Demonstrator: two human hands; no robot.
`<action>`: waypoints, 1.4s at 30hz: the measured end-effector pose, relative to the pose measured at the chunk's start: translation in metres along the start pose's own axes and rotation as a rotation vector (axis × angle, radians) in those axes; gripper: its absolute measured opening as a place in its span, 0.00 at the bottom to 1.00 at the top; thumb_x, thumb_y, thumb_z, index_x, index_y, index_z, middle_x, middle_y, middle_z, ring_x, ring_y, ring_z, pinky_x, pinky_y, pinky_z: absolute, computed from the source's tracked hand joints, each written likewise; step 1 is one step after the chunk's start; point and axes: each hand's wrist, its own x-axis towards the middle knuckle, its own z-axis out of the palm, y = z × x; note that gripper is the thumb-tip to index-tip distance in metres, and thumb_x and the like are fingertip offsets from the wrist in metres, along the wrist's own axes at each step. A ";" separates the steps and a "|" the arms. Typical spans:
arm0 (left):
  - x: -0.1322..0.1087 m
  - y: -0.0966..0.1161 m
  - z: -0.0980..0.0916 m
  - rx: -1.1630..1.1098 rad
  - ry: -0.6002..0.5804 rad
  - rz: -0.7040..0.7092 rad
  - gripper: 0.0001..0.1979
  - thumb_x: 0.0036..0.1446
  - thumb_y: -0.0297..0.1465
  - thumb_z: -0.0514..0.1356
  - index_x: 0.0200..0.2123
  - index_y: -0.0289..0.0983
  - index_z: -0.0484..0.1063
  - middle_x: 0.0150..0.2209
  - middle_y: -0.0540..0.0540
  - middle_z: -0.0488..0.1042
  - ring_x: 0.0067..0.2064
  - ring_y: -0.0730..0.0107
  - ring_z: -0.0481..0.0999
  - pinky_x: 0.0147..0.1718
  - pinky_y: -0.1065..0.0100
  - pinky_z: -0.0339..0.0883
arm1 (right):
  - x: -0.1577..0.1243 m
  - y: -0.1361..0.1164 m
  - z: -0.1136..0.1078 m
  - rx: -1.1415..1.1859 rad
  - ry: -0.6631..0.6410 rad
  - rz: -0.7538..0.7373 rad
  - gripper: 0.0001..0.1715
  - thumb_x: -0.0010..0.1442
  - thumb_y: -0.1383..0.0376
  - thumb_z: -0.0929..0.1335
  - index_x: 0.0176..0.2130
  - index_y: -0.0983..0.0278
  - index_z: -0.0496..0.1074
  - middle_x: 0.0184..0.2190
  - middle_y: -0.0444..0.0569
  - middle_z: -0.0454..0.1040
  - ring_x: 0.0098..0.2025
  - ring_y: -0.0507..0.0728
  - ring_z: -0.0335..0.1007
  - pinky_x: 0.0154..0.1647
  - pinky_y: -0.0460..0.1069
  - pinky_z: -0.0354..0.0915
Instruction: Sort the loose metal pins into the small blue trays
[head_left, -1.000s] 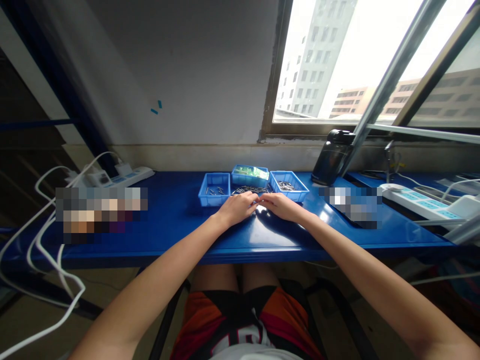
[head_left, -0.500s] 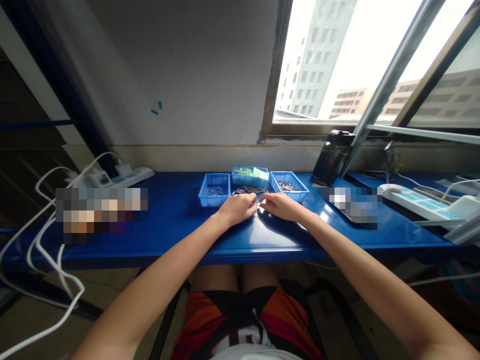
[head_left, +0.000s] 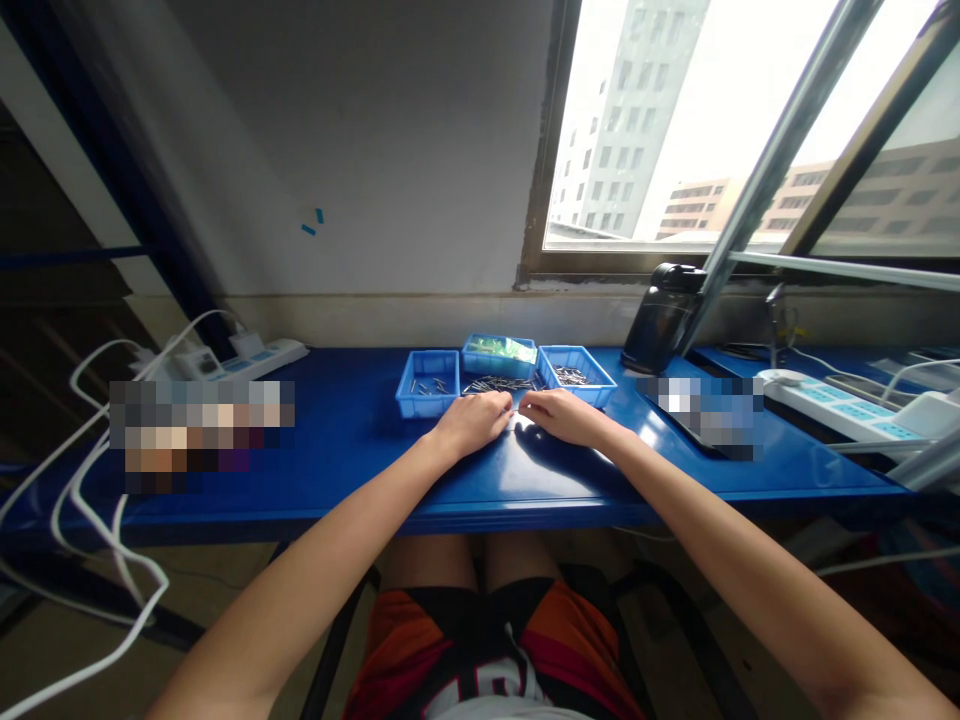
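Over the blue table (head_left: 345,440), my left hand (head_left: 478,420) and my right hand (head_left: 561,414) almost meet, fingers pinched. A small thin metal piece (head_left: 515,411) bridges the gap between their fingertips; its exact kind is too small to make out. Just beyond my hands lies a loose pile of slender metal pieces (head_left: 501,384), partly hidden by my fingers. Several similar pieces lie in the left blue tray (head_left: 427,405), and many more fill the right blue tray (head_left: 598,388). Behind the pile, the middle blue tray (head_left: 474,362) holds a green-and-clear plastic packet (head_left: 506,349).
A black bottle (head_left: 661,320) stands by the window, with a blurred flat device (head_left: 701,415) before it. Power strips lie at right (head_left: 832,405) and far left (head_left: 266,357). White cables (head_left: 81,490) hang over the left edge; a pixelated patch covers things there.
My hands stay in nearly the same place, with the fingertips shifting slightly around the small metal piece. Less of that piece shows now. The view has tilted a little.
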 end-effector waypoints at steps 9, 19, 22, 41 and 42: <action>0.000 0.000 -0.001 -0.003 -0.015 -0.003 0.09 0.59 0.35 0.50 0.39 0.39 0.66 0.38 0.46 0.74 0.39 0.65 0.74 0.35 0.69 0.66 | 0.000 0.002 0.002 -0.025 -0.001 0.006 0.12 0.60 0.64 0.59 0.33 0.65 0.70 0.24 0.47 0.70 0.25 0.49 0.62 0.27 0.43 0.55; -0.001 0.001 -0.002 -0.009 0.005 0.015 0.09 0.59 0.34 0.49 0.39 0.39 0.66 0.38 0.47 0.72 0.38 0.66 0.73 0.33 0.71 0.66 | 0.000 0.002 0.001 -0.025 0.002 0.006 0.13 0.60 0.63 0.60 0.34 0.64 0.71 0.23 0.47 0.71 0.25 0.50 0.63 0.27 0.43 0.56; -0.001 0.002 -0.004 -0.035 0.022 0.044 0.09 0.59 0.34 0.49 0.39 0.39 0.66 0.38 0.48 0.72 0.38 0.68 0.73 0.33 0.71 0.66 | 0.000 0.003 0.002 -0.010 -0.003 -0.008 0.14 0.61 0.62 0.59 0.36 0.64 0.71 0.25 0.48 0.72 0.26 0.51 0.65 0.28 0.44 0.57; -0.001 0.004 -0.005 -0.025 -0.016 -0.008 0.09 0.58 0.34 0.50 0.38 0.38 0.66 0.38 0.46 0.73 0.38 0.66 0.74 0.35 0.71 0.66 | -0.001 -0.001 0.000 -0.033 -0.001 0.032 0.13 0.58 0.62 0.62 0.41 0.63 0.71 0.20 0.44 0.69 0.21 0.48 0.61 0.25 0.43 0.54; 0.000 0.003 -0.005 -0.024 -0.023 -0.007 0.09 0.58 0.34 0.50 0.39 0.38 0.67 0.38 0.46 0.73 0.39 0.66 0.74 0.35 0.71 0.66 | -0.001 -0.001 0.000 -0.028 -0.003 0.026 0.13 0.59 0.61 0.62 0.40 0.63 0.71 0.20 0.44 0.69 0.21 0.48 0.61 0.25 0.43 0.54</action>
